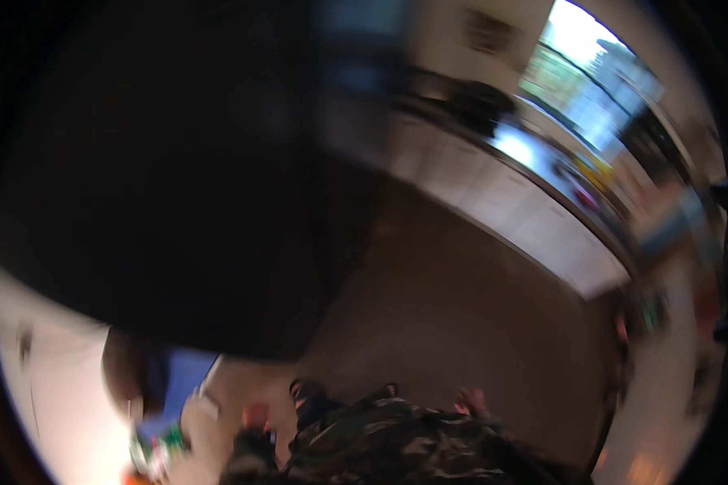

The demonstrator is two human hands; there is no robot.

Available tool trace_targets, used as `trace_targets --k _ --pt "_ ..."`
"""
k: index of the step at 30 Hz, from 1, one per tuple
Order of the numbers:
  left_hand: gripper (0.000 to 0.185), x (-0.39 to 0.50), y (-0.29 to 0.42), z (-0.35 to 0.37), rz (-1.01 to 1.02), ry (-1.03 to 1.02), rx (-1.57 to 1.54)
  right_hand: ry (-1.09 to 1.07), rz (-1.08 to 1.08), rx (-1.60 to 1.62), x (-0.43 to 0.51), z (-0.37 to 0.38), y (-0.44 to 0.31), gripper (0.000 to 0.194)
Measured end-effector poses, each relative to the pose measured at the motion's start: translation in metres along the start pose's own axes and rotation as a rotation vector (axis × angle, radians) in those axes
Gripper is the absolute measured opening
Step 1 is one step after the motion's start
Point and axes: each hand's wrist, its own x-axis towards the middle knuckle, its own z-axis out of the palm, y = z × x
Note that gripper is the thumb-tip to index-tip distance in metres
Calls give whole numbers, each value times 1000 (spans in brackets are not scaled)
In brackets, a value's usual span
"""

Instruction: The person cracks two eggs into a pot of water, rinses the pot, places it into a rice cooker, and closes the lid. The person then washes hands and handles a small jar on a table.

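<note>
Low in the view, beside the camouflage clothing [400,433] on my body, my left hand [256,415] hangs on the left, blurred, above the floor. My right hand [472,402] is on the other side of my body, also blurred, with its fingers partly visible. Nothing can be made out in either hand, and the finger poses are unclear. A large dark object [176,182], too dark to name, covers the upper left and hides what lies behind it.
White base cabinets [509,194] under a counter curve along the upper right, below a bright window [588,79]. Brown floor [449,291] lies before me. At lower left are a blue surface [188,376] and several colourful items [161,448].
</note>
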Motion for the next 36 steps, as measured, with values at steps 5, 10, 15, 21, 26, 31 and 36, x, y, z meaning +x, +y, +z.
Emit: trace_targets --k 5,10,15,21,26,31,36 --pt "23 86 101 -45 -455 -148 -646 134 -100 144 -10 -28 -18 33" --pt "22 170 194 -77 -464 -179 -616 166 -41 321 -15 -70 -4 37" --pt "21 276 282 -94 -474 -166 -579 307 135 497 3 -125 80 39" --pt "23 435 480 -129 -271 -315 -364 637 438 808 -21 -173 154 36" --pt "24 541 681 -153 269 -361 -239 694 539 873 -49 -175 160 41" --pt "37 616 858 -116 456 -246 -224 782 643 945 -13 -179 164 40" --pt "41 622 939 -70 459 -229 -134 736 640 996 67 -270 166 33"
